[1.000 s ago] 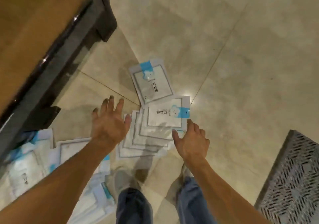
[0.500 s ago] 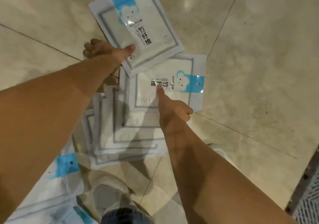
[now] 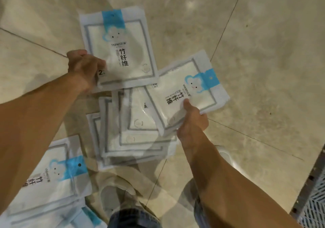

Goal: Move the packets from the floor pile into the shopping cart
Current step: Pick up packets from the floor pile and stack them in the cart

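Head view: left hand [image 3: 84,69] holds upright packet [image 3: 121,52]; right hand [image 3: 191,122] holds tilted packet [image 3: 190,94].

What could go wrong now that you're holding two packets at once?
1. The left hand pinches its packet only at one lower corner, so the slippery packet might swing or slip out.
2. The right hand grips its packet right above the floor stack; lifting it might drag or scatter the packets underneath.
3. More packets lie close to the feet, so a step toward the cart could land on one and slide.
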